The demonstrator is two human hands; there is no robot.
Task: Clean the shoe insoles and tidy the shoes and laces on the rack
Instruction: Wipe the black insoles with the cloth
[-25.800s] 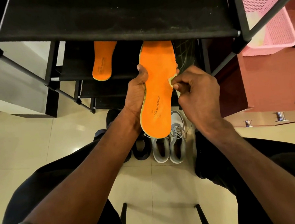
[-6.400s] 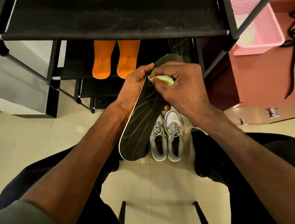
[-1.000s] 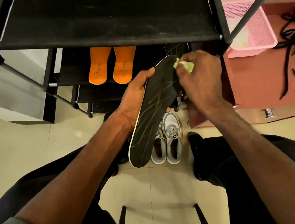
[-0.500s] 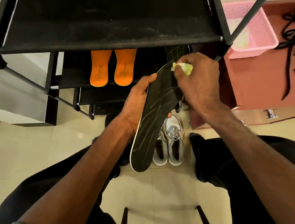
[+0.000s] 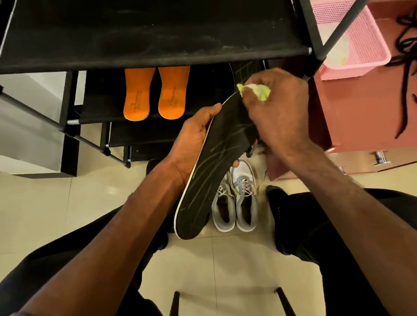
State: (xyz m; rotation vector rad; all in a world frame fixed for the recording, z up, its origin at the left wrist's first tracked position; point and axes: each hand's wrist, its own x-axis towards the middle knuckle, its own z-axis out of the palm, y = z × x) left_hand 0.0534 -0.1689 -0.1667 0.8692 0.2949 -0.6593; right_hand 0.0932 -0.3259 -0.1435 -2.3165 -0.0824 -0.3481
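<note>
The left hand (image 5: 194,144) cradles a black insole (image 5: 213,172) from beneath, thumb along its left edge and one fingertip showing past the right edge; the other fingers are hidden behind it. The insole slants from its heel, low over the floor, up to its toe beside the rack (image 5: 142,33). The right hand (image 5: 277,112) covers the toe end, its grip pinched on a crumpled yellow-green wipe (image 5: 259,90) touching the insole's tip; what the fingers do beneath cannot be seen.

Two orange insoles (image 5: 156,94) lie side by side on a lower shelf, their toes hidden by the top shelf. A second black insole (image 5: 245,67) shows only as a sliver behind the right hand. Grey shoes (image 5: 235,200) stand on the floor, partly overlapped by the held insole. On the reddish table (image 5: 363,110) sit a pink basket (image 5: 352,39), crossed by a rack pole, and black laces (image 5: 412,62), cut off at the frame's edge.
</note>
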